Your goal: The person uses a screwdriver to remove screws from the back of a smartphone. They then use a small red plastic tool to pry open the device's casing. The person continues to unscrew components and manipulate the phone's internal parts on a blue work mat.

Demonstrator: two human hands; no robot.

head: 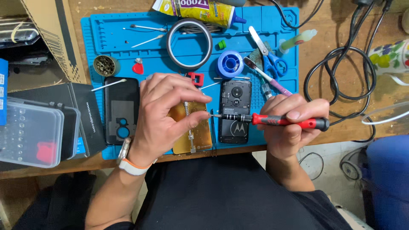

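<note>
The right hand [289, 123] grips a red and black precision screwdriver [272, 120], its fingers wrapped around the red handle so that the tool lies nearly level, its tip pointing toward the left hand [164, 113]. That hand's thumb and forefinger are pinched close together at the screwdriver's tip; whether they hold a bit or a small screw there is too small to tell. Both hands hover over the near edge of a blue work mat [255, 51] that covers the middle of the wooden desk [332, 34]. On the mat, under the left hand, lies a gold-coloured metal holder plate [194, 136]; just to its right, below the screwdriver's shaft, lies an opened black phone [234, 110] with its inner frame showing. At the mat's left edge lies a black phone back cover [122, 110] with a cotton swab [108, 85] resting beside its top. Farther up the mat are a large ring of tape [189, 43], a small blue spool [230, 64], blue-handled scissors [267, 53], tweezers [147, 29], a red pick [138, 68] and a yellow glue tube [200, 8] at the far edge. Left of the mat stand a clear plastic bit case [30, 132] and a cardboard box [47, 30]; right of it, black cables [341, 76] loop over the desk.
</note>
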